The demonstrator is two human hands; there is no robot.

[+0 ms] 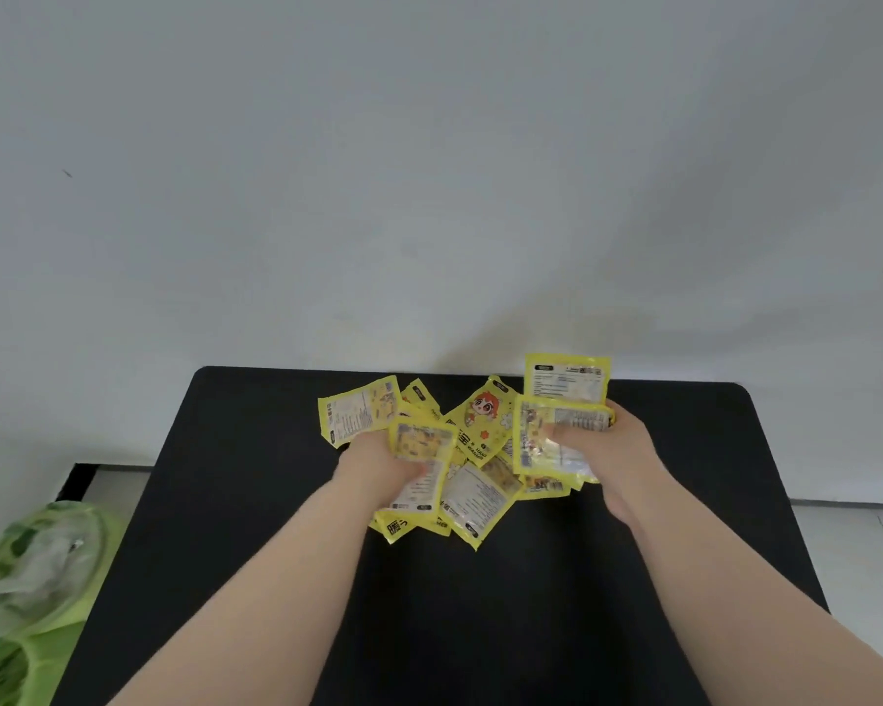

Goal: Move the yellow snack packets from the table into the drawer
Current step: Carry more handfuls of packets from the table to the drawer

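Several yellow snack packets (pixel 480 425) lie in a loose heap at the far middle of the black table (pixel 256 501). My left hand (pixel 373 461) grips packets (pixel 421 450) at the heap's left side, its fingers curled under them. My right hand (pixel 613 445) holds a few packets (pixel 556 435) at the right side, one (pixel 567 377) standing up above the others. A packet with a cartoon face lies between the two hands. No drawer is in view.
A green and clear plastic bag (pixel 31 578) sits off the table's left edge. A white wall (pixel 429 196) rises right behind the table. Pale floor tiles (pixel 857 552) show to the right.
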